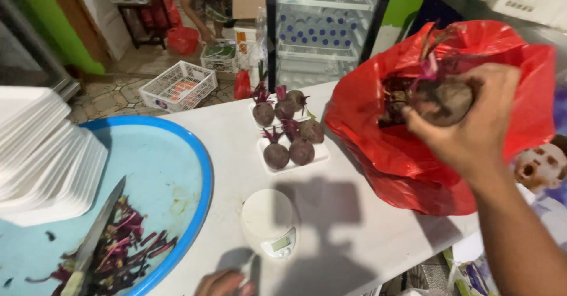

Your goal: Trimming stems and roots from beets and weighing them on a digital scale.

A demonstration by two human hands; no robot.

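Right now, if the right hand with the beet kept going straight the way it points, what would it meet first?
Probably the red plastic bag: the right hand holds a beetroot at its open mouth, pointing inward at the other beets, though depth is unclear.

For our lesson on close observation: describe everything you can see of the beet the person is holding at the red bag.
The beet is round, dull brownish-purple, with an earthy-looking skin. Purple-red stalks rise from its top toward the bag's opening. The right hand grips it from the near side, fingers curled over its top. It is held at the mouth of the red bag, a thin, shiny plastic one lying on the white table. Its far side is hidden.
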